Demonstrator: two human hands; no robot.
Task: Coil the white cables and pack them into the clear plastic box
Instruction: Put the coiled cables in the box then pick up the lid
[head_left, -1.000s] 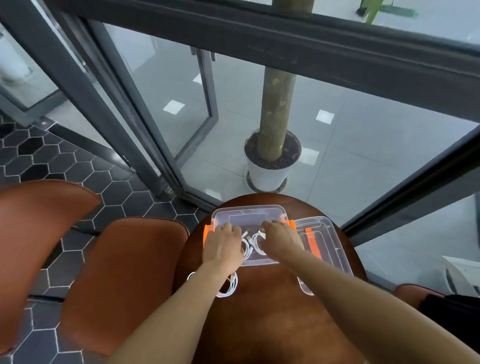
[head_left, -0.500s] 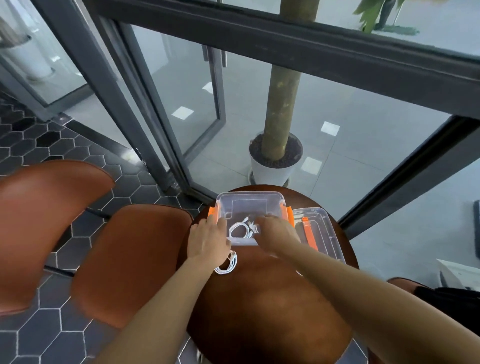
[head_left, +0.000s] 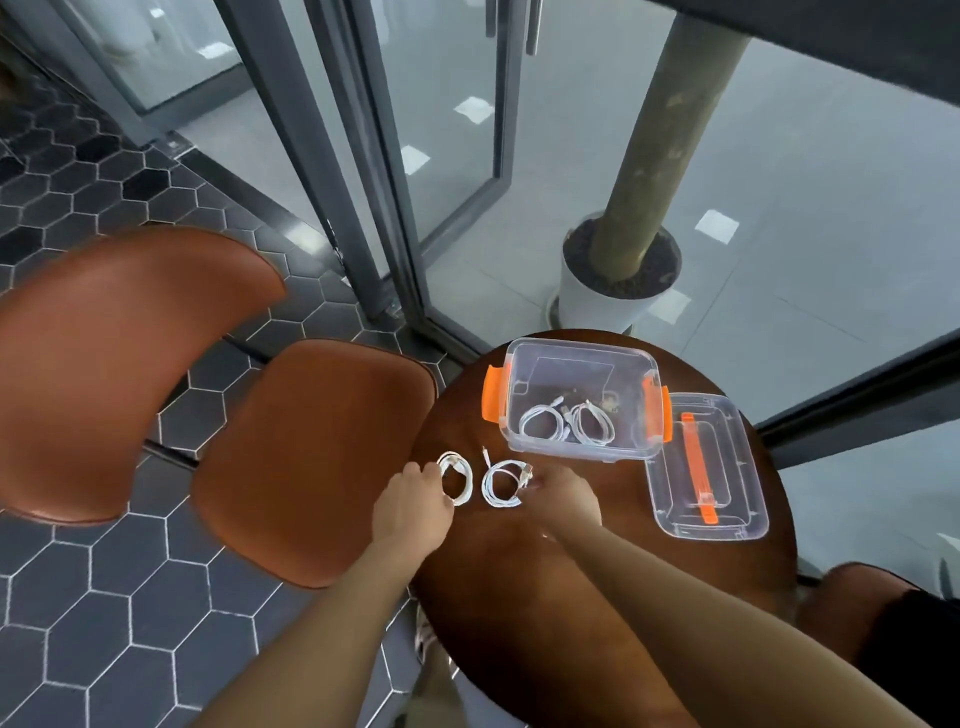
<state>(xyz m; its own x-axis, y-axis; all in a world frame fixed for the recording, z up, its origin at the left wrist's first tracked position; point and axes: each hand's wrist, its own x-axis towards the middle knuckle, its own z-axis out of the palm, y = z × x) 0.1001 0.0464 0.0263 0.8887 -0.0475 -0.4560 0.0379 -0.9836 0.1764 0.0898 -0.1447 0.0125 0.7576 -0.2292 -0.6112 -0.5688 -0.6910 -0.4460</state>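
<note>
The left hand (head_left: 413, 506) is seen with its fingers curled over the left edge of the first coiled cable (head_left: 458, 479), which is held against the round table (head_left: 462, 415). The right hand (head_left: 566, 496) is stretched toward the second coiled cable (head_left: 501, 484), and the coil's right side, by the connector, is touched by its fingertips. These are blurred, so it cannot be told whether the cable is pinched or only touched. The hands are kept apart, and the two coils lie just beside each other between them.

Beyond the hands, the clear plastic box (head_left: 576, 358) is set open on the table's far side, with orange clips at both ends. Two more white coils (head_left: 566, 423) are seen lying side by side on its floor. The lid (head_left: 727, 499), with an orange handle, is placed just right of the box, touching it.

Two brown chairs (head_left: 311, 457) are set to the left, and a white plant pot (head_left: 597, 306) is seen behind the glass. Both forearms are cut off by the lower edge.
</note>
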